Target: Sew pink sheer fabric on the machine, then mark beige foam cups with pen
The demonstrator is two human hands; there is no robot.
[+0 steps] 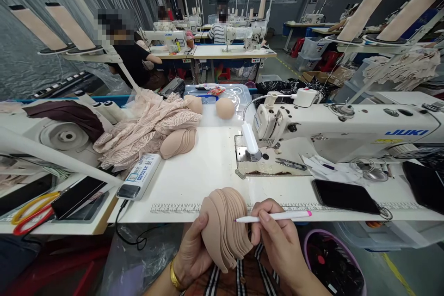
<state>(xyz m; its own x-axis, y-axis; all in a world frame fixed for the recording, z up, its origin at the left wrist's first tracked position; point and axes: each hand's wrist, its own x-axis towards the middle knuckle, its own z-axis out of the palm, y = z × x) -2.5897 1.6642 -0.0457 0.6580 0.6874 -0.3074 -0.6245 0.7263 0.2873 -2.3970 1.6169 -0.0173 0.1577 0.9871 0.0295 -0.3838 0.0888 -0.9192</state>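
Observation:
A fanned stack of beige foam cups (225, 229) is held over the front edge of the sewing table, above the lap. My left hand (194, 249) is closed round its left side, with the thumb on the front cup. In my right hand (277, 233) is a white marker pen (277, 216) with a pink end, pinched between thumb and fingers. The pen lies nearly level, its dark tip at the edges of the cups. The fingers of that hand are beside the stack's right side.
A JUKI sewing machine (340, 125) stands at the right, with thread snips (290, 163) and a black phone (345, 196) near it. Beige lace (149, 129), another cup stack (178, 142) and a white power box (140, 175) lie left. People sit beyond.

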